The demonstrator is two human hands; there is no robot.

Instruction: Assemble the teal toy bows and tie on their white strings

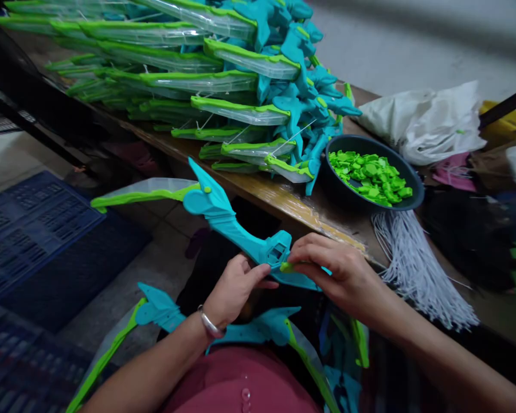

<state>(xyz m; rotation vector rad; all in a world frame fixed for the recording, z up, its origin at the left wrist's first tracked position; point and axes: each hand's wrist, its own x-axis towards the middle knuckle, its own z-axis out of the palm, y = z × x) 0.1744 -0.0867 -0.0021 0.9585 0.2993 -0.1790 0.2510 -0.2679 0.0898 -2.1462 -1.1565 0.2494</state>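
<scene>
A turquoise toy bow (245, 235) with a clear, green-edged limb slants across the middle of the head view, above my lap. My left hand (236, 287), a metal bangle at its wrist, grips the bow's middle from below, thumb along its side. A small green plastic piece (287, 267) is pinched in my right hand (327, 264), close beside the square opening in the bow's handle. The right fingers hide part of the piece and the bow's other end. Another turquoise and green bow (249, 331) lies across my lap under the hands.
Many similar bows (241, 63) are piled on the wooden table (301, 212). A dark bowl (417, 192) of green pieces stands to their right, with a bundle of white strings (425, 269) hanging beside it. A white sack (434, 120) sits behind. Blue crates (38, 229) are at left.
</scene>
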